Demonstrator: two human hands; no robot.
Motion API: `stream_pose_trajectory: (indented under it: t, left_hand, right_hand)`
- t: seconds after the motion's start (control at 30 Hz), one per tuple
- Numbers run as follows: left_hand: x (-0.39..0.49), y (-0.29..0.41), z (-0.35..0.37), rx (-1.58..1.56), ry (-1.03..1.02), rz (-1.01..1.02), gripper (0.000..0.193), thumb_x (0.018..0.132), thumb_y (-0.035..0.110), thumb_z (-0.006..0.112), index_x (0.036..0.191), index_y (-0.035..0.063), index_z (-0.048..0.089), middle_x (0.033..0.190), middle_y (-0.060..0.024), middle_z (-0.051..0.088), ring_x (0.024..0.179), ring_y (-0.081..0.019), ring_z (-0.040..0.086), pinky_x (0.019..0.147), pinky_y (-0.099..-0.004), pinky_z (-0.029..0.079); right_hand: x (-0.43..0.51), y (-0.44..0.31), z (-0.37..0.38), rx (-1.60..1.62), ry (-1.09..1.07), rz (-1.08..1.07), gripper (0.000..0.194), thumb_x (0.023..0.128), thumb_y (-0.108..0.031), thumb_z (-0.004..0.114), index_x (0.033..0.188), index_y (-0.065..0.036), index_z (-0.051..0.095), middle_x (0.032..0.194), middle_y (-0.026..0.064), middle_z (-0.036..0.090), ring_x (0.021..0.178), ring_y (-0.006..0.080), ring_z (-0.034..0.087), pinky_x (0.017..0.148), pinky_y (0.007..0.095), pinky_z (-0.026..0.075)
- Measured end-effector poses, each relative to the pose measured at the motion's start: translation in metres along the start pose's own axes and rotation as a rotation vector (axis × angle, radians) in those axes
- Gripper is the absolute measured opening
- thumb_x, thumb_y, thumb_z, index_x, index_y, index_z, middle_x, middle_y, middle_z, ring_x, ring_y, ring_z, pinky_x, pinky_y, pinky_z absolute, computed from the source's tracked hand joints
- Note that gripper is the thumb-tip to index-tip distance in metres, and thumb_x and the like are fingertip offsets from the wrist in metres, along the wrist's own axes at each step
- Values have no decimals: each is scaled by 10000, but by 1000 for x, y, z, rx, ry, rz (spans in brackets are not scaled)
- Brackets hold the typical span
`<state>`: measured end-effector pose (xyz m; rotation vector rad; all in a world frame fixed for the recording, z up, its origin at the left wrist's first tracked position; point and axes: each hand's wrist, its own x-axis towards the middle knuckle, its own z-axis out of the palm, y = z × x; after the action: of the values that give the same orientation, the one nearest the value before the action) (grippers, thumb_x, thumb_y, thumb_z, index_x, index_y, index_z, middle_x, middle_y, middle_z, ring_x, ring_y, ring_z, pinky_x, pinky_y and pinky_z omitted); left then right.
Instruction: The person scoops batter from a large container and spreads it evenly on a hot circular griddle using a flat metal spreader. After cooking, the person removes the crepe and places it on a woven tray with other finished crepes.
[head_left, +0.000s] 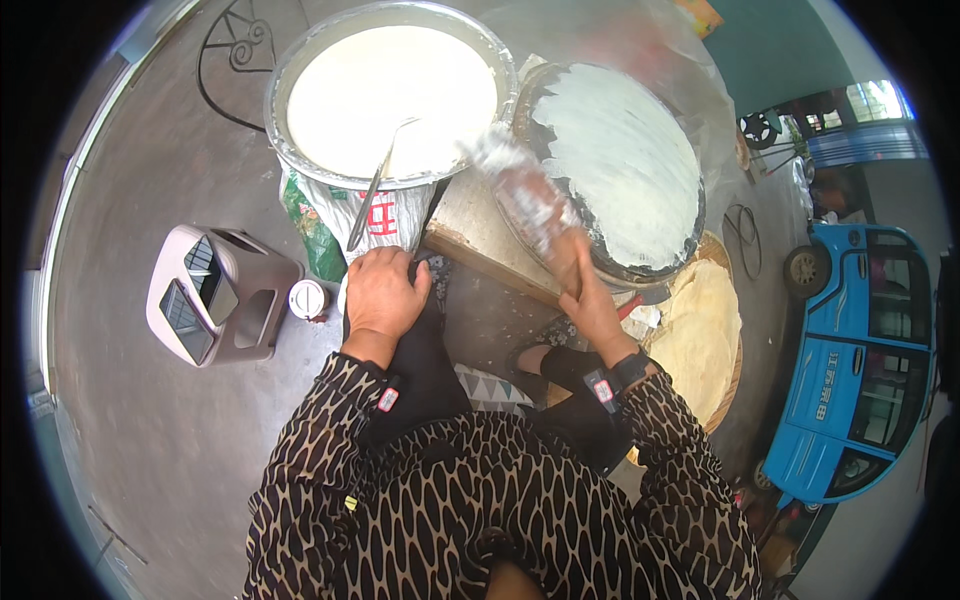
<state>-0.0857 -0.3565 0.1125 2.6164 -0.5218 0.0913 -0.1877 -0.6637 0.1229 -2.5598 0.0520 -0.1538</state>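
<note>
My right hand (589, 296) grips a flat wooden spreader (536, 202), blurred and smeared with white batter. Its tip lies between the bowl and the griddle. A thin layer of pale batter (619, 161) covers most of the round dark griddle (688, 247), with ragged edges on the near left side. To the left stands a wide metal bowl (279, 105) of creamy batter (382, 90). A metal ladle or spoon (369, 202) leans over its near rim, handle towards me. My left hand (386, 292) rests palm down on my knee, holding nothing, thumb apart from the fingers.
Thin flatbreads (697, 330) lie on a round woven tray (731, 375) at right, near a red handle (630, 306). A plastic stool (240, 300) bears two phone-like devices (199, 300). A lidded cup (307, 300) stands beside it. A blue vehicle (847, 367) is farther right.
</note>
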Motion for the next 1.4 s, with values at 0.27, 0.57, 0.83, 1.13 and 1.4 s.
stream_pose_trajectory:
  t: [0.27, 0.57, 0.83, 1.13, 1.4]
  left_hand:
    - [-1, -4, -1, -15, 11, -35, 258, 857, 315, 634, 869, 70, 711, 924, -85, 681, 959, -278, 622, 899, -415, 442]
    - [-2, -6, 6, -26, 61, 9, 222, 857, 286, 641, 836, 69, 688, 924, -75, 683, 966, -267, 621, 900, -417, 444]
    - [1, 1, 8, 0, 16, 11, 221, 862, 287, 643, 859, 72, 694, 938, -69, 688, 978, -264, 621, 910, -410, 443]
    - [6, 8, 6, 46, -56, -14, 211, 875, 277, 648, 913, 76, 695, 1000, -64, 696, 1016, -269, 622, 923, -408, 441]
    - [6, 6, 9, 57, -35, 5, 195, 874, 270, 649, 911, 84, 694, 1004, -61, 695, 1010, -269, 624, 923, -399, 445]
  right_hand:
    - [97, -45, -15, 938, -230, 496, 419, 961, -156, 563, 1339, -13, 456, 1015, 87, 679, 714, 106, 603, 611, 240, 500]
    - [59, -34, -66, 720, 9, 645, 790, 836, -137, 790, 1470, 42, 353, 895, 80, 672, 505, 62, 533, 439, 195, 413]
    - [47, 50, -163, 304, 112, 772, 620, 844, -336, 762, 1309, 36, 590, 877, 17, 684, 486, 45, 425, 455, 189, 351]
    - [136, 107, -202, 178, -76, 798, 380, 778, -377, 782, 830, -9, 704, 573, 10, 526, 460, 98, 427, 405, 283, 311]
    - [81, 91, -218, 204, -186, 699, 530, 813, -352, 786, 1182, 13, 677, 742, -29, 600, 543, 47, 442, 503, 202, 346]
